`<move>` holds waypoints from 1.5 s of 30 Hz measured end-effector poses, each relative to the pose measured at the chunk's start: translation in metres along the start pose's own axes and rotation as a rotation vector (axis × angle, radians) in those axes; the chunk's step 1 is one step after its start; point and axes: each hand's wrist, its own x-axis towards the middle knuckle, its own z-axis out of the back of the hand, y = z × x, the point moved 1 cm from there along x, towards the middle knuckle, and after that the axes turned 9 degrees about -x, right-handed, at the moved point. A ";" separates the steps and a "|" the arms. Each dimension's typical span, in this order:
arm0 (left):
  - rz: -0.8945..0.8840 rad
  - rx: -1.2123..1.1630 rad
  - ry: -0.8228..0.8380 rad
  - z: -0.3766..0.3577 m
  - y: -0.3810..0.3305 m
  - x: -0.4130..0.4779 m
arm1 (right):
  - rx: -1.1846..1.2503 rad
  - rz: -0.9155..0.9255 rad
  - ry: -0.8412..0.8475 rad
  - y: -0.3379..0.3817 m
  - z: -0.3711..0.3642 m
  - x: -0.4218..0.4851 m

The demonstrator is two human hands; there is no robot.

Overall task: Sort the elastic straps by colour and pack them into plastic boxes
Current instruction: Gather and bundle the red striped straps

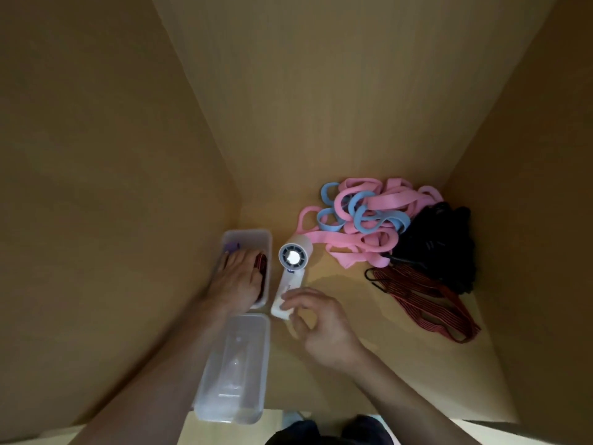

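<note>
Wooden surface (pixel 417 364) walled by wood panels. We see left hand (pixel 236 281) inside far plastic box (pixel 247 234), fingers straight, pressing red-black strap (pixel 261 263) beneath them (purple item (pixel 231 246) just past fingertips). Near plastic box (pixel 236 367) beside left wrist. Right hand (pixel 324 326) loosely curled, fingertips touching white fan (pixel 292 258) handle; pinching or not, we cannot tell. Well right of those fingers: pink straps (pixel 385 200), blue straps (pixel 359 203), black straps (pixel 442 239), loose red-black straps (pixel 426 300).

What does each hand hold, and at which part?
Left hand presses flat on red-black straps in the far box, no grip. Right hand touches the fan handle at its end; a grip cannot be told.
</note>
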 end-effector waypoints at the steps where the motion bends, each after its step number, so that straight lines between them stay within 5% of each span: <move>1: 0.006 -0.024 -0.022 -0.001 -0.001 0.001 | -0.046 -0.027 -0.036 -0.007 0.019 -0.009; 8: 0.069 -0.253 -0.245 0.002 -0.014 0.002 | -0.926 -0.328 -0.283 -0.088 0.118 -0.048; 16: 0.097 -0.463 -0.336 0.021 -0.023 -0.012 | -1.174 -0.530 -0.021 -0.109 0.115 -0.034; 20: 0.098 -0.739 -0.651 0.044 -0.050 -0.054 | -1.010 -0.478 -0.114 -0.098 0.119 -0.041; 22: 0.052 -0.851 -0.669 0.039 -0.076 -0.075 | -0.852 -0.420 -0.192 -0.088 0.120 -0.049; 27: -0.021 -1.023 0.068 -0.009 -0.126 -0.074 | -0.490 -0.465 -0.248 -0.058 0.116 -0.059; 30: -0.010 -0.981 0.185 -0.029 -0.151 -0.062 | -0.261 -0.530 -0.252 -0.049 0.113 -0.059; 37: 0.068 -1.016 0.043 -0.040 -0.182 -0.038 | 0.521 -0.749 -0.435 -0.041 0.149 -0.066; 41: 0.233 -1.016 -0.081 -0.037 -0.193 -0.013 | 0.702 -0.788 -0.475 -0.046 0.158 -0.079; 43: 0.254 -0.832 -0.144 -0.039 -0.195 -0.004 | 0.768 -0.816 -0.488 -0.047 0.156 -0.086; 45: 0.055 -0.534 -0.190 -0.041 -0.199 0.001 | 0.799 -0.837 -0.502 -0.048 0.158 -0.093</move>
